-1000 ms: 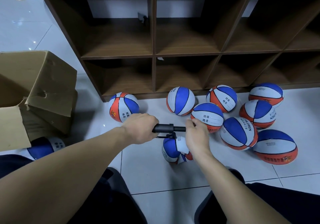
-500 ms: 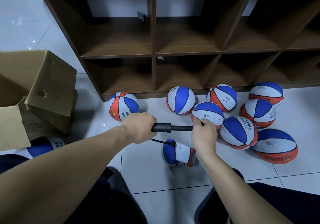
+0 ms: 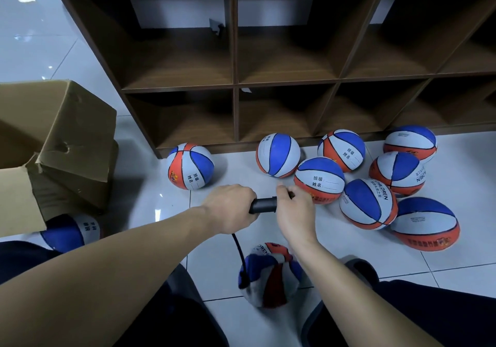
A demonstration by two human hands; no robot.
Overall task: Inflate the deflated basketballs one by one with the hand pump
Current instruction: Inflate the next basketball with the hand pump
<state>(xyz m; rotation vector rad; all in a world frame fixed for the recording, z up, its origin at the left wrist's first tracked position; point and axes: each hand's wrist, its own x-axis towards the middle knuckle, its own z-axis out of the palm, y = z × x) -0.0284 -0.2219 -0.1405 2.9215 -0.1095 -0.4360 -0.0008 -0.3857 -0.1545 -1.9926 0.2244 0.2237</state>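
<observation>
My left hand [image 3: 230,209] grips the black barrel of the hand pump [image 3: 264,204], held level over the floor. My right hand [image 3: 294,213] holds the pump's handle, pushed in close to the barrel. A black hose [image 3: 239,250] hangs from the pump down to a crumpled, partly deflated red, white and blue basketball [image 3: 269,275] on the tiles between my knees. Several round basketballs [image 3: 319,180] of the same colours lie to the right, and one [image 3: 190,166] sits alone at the shelf's corner.
A dark wooden cubby shelf [image 3: 234,86] stands on the floor behind the balls. An open cardboard box [image 3: 53,145] sits at the left, with another ball [image 3: 69,232] beside it. White floor tiles [image 3: 349,250] stretch to the front right.
My right hand pulled the handle out to the right, then pushed it back in toward the barrel. The deflated ball now lies lower and nearer to me, with the hose stretched down to it.
</observation>
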